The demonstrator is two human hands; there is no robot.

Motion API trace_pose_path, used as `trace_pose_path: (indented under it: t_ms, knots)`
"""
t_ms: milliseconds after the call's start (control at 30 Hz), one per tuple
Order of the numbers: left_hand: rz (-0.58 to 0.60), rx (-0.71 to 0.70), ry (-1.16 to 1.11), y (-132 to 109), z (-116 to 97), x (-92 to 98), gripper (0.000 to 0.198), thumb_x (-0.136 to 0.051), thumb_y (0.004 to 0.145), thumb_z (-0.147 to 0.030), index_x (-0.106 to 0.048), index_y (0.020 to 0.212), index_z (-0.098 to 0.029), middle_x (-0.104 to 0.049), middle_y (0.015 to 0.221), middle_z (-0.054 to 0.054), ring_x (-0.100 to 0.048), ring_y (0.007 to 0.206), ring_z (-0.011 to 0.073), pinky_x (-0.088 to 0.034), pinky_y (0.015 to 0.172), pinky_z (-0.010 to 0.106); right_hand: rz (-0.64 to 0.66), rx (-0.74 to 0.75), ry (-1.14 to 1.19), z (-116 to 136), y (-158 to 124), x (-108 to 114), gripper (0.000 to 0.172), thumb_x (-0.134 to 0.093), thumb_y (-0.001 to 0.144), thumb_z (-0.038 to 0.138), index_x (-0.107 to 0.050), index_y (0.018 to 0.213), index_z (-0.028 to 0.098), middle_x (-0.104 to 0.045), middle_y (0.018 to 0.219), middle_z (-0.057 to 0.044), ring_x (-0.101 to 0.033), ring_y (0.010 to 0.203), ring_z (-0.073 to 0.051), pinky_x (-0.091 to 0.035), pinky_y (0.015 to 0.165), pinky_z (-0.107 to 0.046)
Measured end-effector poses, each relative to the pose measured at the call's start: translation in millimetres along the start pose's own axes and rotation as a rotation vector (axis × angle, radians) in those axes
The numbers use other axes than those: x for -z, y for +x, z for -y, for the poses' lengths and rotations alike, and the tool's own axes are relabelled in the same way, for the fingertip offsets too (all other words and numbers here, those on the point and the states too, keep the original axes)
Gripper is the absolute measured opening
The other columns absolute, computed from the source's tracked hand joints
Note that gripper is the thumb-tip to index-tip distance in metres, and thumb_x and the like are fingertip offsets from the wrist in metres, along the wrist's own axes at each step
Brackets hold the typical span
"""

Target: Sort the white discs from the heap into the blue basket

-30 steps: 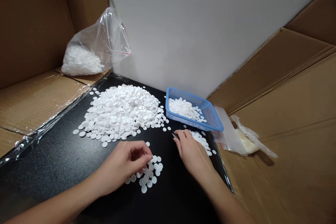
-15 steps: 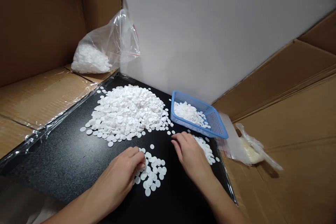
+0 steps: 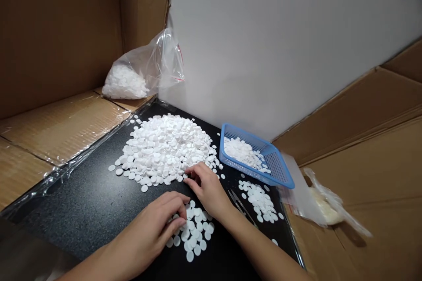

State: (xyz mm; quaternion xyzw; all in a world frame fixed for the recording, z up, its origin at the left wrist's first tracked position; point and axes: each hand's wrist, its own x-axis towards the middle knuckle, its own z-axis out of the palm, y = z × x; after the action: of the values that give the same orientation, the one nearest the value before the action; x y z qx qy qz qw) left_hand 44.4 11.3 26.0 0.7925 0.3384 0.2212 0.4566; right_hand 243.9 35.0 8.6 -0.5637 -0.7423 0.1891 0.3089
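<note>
White discs [image 3: 168, 147], probably mid-pick toward bench's [image 3: 85, 210] far corner with right hand [image 3: 207, 189] unclenched, can't tell left hand's [image 3: 154, 219] grip, likely needs light pinch next.

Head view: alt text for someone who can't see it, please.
Right hand at the near edge of a large heap of white discs on a black tabletop; left hand at a small cluster of discs. Tweezers and another pile lie to the right, near a blue plastic basket holding more discs.
</note>
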Motion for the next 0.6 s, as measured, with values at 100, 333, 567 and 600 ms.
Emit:
trace_pose_path:
  t_ms: [100,333,567,600]
  knots:
    - [-0.067,0.015,0.02,-2.8,5.1,10.3,0.02,-0.046,0.098,-0.026,-0.061,0.085,-0.024,-0.067,0.113,0.006,-0.061,0.109,0.0239,-0.049,0.091,0.034,-0.016,0.018,0.0,-2.8,4.5,-7.0,0.009,-0.065,0.087,0.012,-0.063,0.09,0.02,-0.062,0.09,-0.003,-0.062,0.08,-0.018,-0.053,0.072,-0.03]
    - [-0.165,0.053,0.156,-30.1,30.2,43.9,0.018,-0.053,0.095,-0.03,-0.07,0.094,-0.027,-0.072,0.117,0.005,-0.066,0.106,0.0245,-0.051,0.09,0.03,-0.002,0.066,0.033,0.5,1.2,-7.3,0.015,-0.069,0.086,0.008,-0.06,0.082,0.02,-0.061,0.088,-0.002,-0.06,0.088,-0.019,-0.052,0.08,-0.032]
    - [-0.047,0.012,0.281,-33.0,39.6,62.0,0.019,-0.054,0.096,-0.032,-0.07,0.106,-0.032,-0.066,0.133,0.003,-0.06,0.12,0.025,-0.047,0.101,0.035,0.042,0.145,0.025,0.3,5.5,-4.9,0.014,-0.063,0.09,0.005,-0.065,0.091,0.019,-0.064,0.091,-0.004,-0.062,0.09,-0.018,-0.052,0.08,-0.03]
    - [-0.013,0.015,0.299,-27.9,37.6,62.4,0.02,-0.054,0.097,-0.032,-0.07,0.108,-0.032,-0.064,0.135,0.003,-0.059,0.122,0.0248,-0.046,0.103,0.037,0.057,0.15,0.024,0.1,4.9,-3.1,0.014,-0.062,0.09,0.006,-0.064,0.091,0.019,-0.064,0.089,-0.003,-0.062,0.087,-0.018,-0.052,0.078,-0.029]
